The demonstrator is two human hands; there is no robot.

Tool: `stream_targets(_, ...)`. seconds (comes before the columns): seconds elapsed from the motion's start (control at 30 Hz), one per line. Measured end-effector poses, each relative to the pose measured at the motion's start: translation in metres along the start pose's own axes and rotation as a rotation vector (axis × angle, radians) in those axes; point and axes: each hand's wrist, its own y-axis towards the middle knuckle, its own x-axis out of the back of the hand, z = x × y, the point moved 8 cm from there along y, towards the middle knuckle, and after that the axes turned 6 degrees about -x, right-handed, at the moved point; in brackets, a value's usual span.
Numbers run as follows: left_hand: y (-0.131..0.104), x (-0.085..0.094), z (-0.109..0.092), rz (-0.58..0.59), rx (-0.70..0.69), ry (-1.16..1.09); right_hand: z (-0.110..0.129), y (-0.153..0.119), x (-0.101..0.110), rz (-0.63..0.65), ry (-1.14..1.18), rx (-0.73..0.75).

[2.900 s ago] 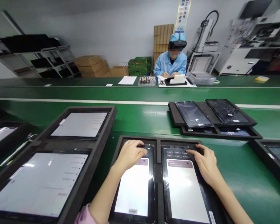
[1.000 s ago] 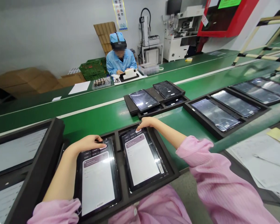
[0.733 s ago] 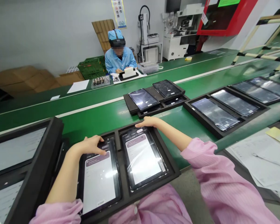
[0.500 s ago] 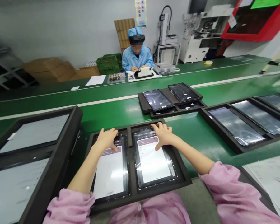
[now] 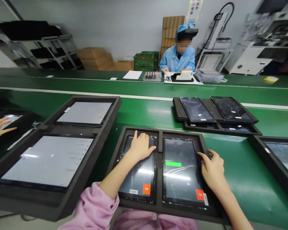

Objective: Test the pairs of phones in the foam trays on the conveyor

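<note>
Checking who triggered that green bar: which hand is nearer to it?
Right. The right hand rests at the edge of the tablet showing the green bar; the left hand lies on the neighbouring tablet.

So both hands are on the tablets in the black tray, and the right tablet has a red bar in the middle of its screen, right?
Nearly. In the head view the bar on the right tablet is green, not red. The left hand and right hand do rest on the tablets in the black tray.
</note>
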Motion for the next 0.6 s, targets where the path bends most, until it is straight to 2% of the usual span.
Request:
stream_targets(0.13, -0.006, 0.002, 0.016, 0.061, -0.082, -0.068, 0.008, -0.001, 0.008, -0.026, 0.131, 0.109)
stream_targets(0.23, -0.012, -0.002, 0.027, 0.121, -0.148, -0.116, 0.021, -0.009, 0.013, 0.057, 0.206, 0.289)
stream_targets(0.33, -0.017, -0.01, 0.029, 0.166, -0.197, -0.143, 0.03, -0.019, 0.019, 0.108, 0.26, 0.428)
stream_targets(0.47, -0.016, -0.011, 0.028, 0.157, -0.187, -0.149, 0.033, -0.021, 0.027, 0.075, 0.307, 0.469)
stream_targets(0.6, -0.008, -0.001, 0.026, 0.062, -0.075, -0.128, 0.038, -0.018, 0.028, 0.071, 0.255, 0.462)
